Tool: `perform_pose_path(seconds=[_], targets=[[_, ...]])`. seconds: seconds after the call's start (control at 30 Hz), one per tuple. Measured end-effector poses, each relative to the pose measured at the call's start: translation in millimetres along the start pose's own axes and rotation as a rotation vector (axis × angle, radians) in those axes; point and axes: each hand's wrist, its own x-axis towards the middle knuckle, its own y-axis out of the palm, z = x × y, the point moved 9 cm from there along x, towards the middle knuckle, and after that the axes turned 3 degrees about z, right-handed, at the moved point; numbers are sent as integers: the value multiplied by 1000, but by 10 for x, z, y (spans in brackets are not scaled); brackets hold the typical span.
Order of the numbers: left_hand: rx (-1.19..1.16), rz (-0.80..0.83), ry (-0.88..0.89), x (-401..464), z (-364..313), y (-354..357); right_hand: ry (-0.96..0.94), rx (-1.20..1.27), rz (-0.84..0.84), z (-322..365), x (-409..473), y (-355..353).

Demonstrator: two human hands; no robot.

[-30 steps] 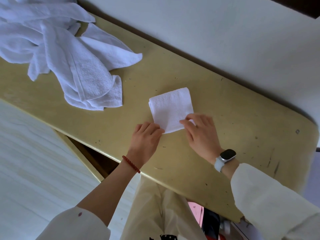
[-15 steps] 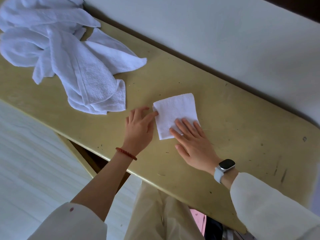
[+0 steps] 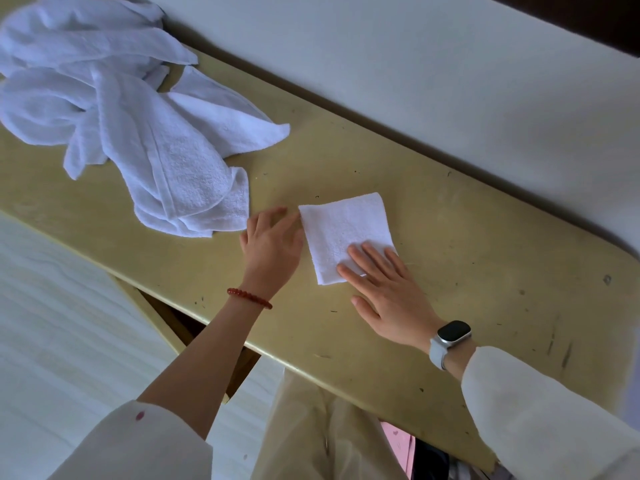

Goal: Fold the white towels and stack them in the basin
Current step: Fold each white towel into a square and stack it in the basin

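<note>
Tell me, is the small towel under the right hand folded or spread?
Folded: the towel is a compact square with layered edges.

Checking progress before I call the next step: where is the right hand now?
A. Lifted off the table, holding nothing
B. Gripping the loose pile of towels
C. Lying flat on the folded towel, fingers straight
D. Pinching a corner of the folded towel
C: the right hand lies with straight fingers on the near part of the folded towel, pressing it to the table.
</note>
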Motion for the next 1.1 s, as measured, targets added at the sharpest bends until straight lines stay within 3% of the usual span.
perform_pose_path(seconds=[0.2,0.37,0.43,0.57,0.73,0.9,1.1], targets=[[-118,-56,-203,23,48,125,-5,-5,11,-2,11,16],[-84,-136,-294,116,53,61,0,6,-7,9,16,-22],[-98,-167,-233,85,2,-18,-1,10,-12,13,13,-30],[-68,-181,133,-181,-275,-134,-12,-21,-17,27,15,-48],[89,-19,405,-634,-405,124,-7,-8,-46,54,16,-98],[29,3,459,-716,-403,217,7,27,-268,-8,-6,-337],[8,15,506,-678,-427,188,15,3,-280,-54,-20,-302]])
